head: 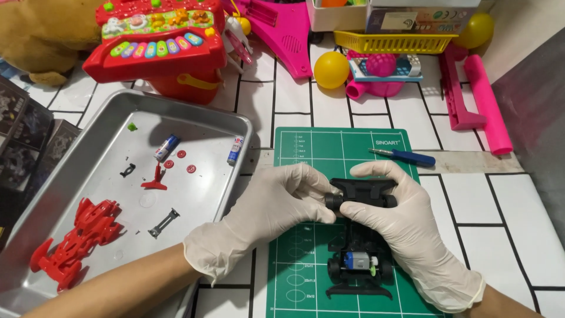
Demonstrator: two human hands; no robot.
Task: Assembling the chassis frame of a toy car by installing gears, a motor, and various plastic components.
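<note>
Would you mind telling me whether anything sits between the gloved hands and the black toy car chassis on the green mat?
Nothing visible does. The left hand and right hand both already grip the front end of the black toy car chassis directly, over the green cutting mat.

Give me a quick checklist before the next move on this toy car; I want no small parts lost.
1. Both hands on the car: ok. The left hand and right hand grip the front end of the black toy car.
2. Car over the green mat: ok.
3. Motor seated in the rear: ok, it shows in place.
4. Screwdriver within view: ok, on the mat's top edge.
5. Loose parts kept in the metal tray: ok; red shell and two batteries lie there.
6. Front wheels firmly attached: cannot tell, fingers cover them.
</note>
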